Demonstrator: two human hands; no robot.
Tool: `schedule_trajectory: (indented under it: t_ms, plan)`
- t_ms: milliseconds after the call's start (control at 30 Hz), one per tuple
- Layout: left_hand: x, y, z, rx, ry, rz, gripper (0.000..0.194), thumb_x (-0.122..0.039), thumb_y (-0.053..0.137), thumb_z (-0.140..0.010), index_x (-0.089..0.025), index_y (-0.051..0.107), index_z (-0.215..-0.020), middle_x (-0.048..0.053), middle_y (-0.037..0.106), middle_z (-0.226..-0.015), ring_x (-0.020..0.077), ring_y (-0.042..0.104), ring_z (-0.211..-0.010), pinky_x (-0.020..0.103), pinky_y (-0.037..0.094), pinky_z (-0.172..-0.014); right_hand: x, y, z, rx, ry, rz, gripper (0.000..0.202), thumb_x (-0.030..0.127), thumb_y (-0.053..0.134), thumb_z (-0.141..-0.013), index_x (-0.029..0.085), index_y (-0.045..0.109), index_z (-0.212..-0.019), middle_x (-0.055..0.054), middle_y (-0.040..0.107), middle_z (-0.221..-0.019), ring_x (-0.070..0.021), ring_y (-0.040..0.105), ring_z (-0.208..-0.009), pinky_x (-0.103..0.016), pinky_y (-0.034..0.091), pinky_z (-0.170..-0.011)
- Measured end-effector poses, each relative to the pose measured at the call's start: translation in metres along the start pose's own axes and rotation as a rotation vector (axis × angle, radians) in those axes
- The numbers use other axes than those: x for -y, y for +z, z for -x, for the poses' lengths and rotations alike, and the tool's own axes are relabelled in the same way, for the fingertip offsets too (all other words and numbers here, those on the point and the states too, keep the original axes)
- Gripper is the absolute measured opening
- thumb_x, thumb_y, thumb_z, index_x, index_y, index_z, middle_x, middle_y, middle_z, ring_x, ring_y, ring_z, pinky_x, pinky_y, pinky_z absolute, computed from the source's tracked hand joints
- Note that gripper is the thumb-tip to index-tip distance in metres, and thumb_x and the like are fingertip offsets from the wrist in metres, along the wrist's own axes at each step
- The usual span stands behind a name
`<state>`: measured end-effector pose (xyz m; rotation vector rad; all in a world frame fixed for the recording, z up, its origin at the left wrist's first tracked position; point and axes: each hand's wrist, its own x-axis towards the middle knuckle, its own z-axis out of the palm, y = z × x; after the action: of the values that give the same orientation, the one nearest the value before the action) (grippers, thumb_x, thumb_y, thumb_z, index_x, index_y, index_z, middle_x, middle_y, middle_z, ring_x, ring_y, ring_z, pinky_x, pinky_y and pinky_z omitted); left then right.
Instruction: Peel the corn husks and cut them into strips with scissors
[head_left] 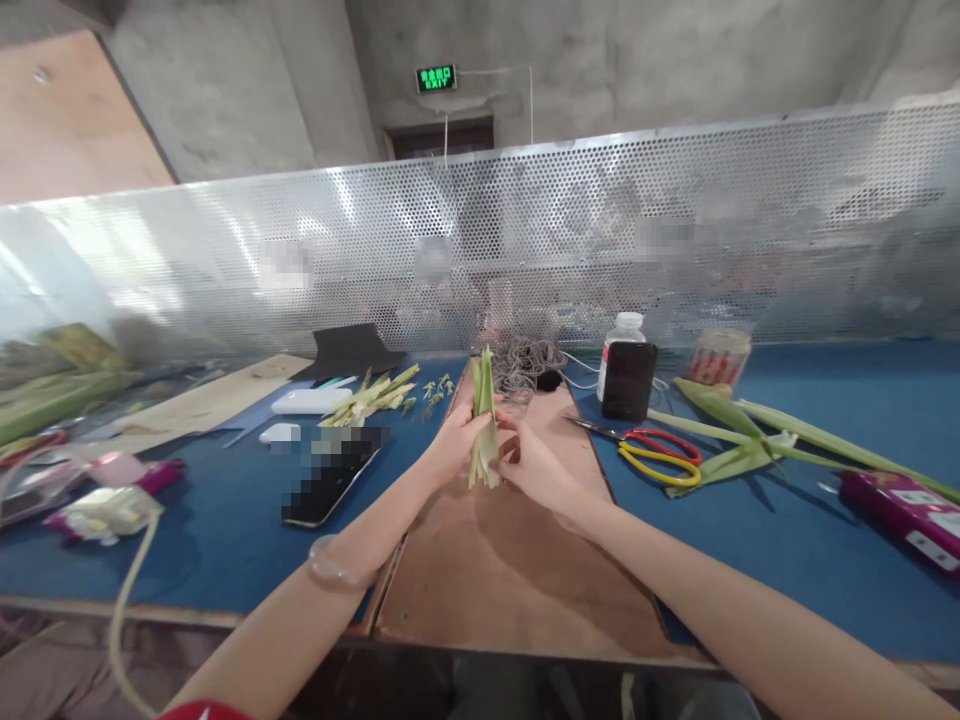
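A bundle of pale green leaves (485,440) stands roughly upright above the brown wooden board (517,590). My left hand (455,440) grips it from the left side, fingers wrapped round its middle. On the right, my right hand (529,462) has its fingers bent against the lower part of the same bundle, thumb and fingertips close together. Right of the board lie scissors (660,458) with red and yellow handles, their blades pointing toward the board. Cut leaf pieces (375,397) are heaped on the blue surface to the left.
Tangled grey cord (525,365) lies behind the bundle. A dark phone (628,382) leans on a white-capped bottle (628,322). Long green leaves (731,440), a jar (720,358) and a magenta package (904,515) are at right. Another phone (337,475) lies left; a perforated metal screen (420,240) spans behind.
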<state>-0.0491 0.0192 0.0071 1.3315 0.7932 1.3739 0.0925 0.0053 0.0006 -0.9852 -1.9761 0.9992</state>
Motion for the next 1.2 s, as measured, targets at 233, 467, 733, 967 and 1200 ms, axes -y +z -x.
schedule_trajectory:
  t_ms: [233, 467, 733, 967, 1200]
  plan:
    - [-0.006, 0.005, 0.006, 0.071, -0.013, 0.168, 0.013, -0.017, 0.052, -0.07, -0.016, 0.06, -0.08, 0.002, 0.063, -0.075, 0.0209, 0.059, -0.086, 0.036, 0.041, -0.085, -0.009, -0.005, -0.008, 0.072, -0.051, 0.053, 0.024, 0.009, 0.055, -0.069, 0.015, 0.05, -0.092, -0.004, 0.061, -0.079, -0.0129, 0.058, -0.066, -0.024, 0.045, -0.058]
    - [-0.017, 0.007, 0.009, 0.183, 0.032, 0.279, 0.011, -0.012, 0.045, -0.065, -0.015, 0.055, -0.069, 0.002, 0.057, -0.06, 0.0185, 0.058, -0.071, 0.036, 0.041, -0.08, 0.001, -0.005, -0.002, 0.089, -0.142, 0.181, 0.026, 0.006, 0.048, -0.072, 0.016, 0.053, -0.095, -0.004, 0.06, -0.082, -0.0123, 0.055, -0.064, -0.022, 0.04, -0.058]
    - [-0.022, 0.008, 0.011, 0.217, -0.01, 0.313, 0.014, -0.014, 0.041, -0.068, -0.014, 0.055, -0.068, 0.001, 0.048, -0.056, 0.0149, 0.051, -0.061, 0.035, 0.042, -0.076, 0.0, -0.003, 0.0, 0.068, -0.092, 0.326, 0.01, 0.013, 0.05, -0.073, 0.014, 0.054, -0.064, -0.002, 0.058, -0.06, -0.0109, 0.048, -0.051, -0.023, 0.031, -0.051]
    - [-0.026, 0.007, 0.011, 0.247, -0.04, 0.351, 0.016, -0.014, 0.037, -0.068, -0.014, 0.052, -0.063, 0.003, 0.047, -0.058, 0.0146, 0.048, -0.057, 0.035, 0.042, -0.07, -0.006, 0.001, -0.001, 0.061, -0.079, 0.353, 0.017, 0.014, 0.049, -0.071, 0.014, 0.051, -0.054, 0.002, 0.049, -0.051, -0.0084, 0.04, -0.047, -0.021, 0.024, -0.046]
    - [-0.027, 0.004, 0.009, 0.248, -0.059, 0.344, 0.015, -0.018, 0.039, -0.069, -0.014, 0.052, -0.062, 0.003, 0.049, -0.056, 0.0154, 0.05, -0.056, 0.034, 0.043, -0.068, -0.007, 0.0, -0.002, 0.035, -0.075, 0.33, 0.016, 0.015, 0.049, -0.072, 0.013, 0.056, -0.058, -0.001, 0.056, -0.058, -0.0107, 0.047, -0.055, -0.021, 0.03, -0.05]
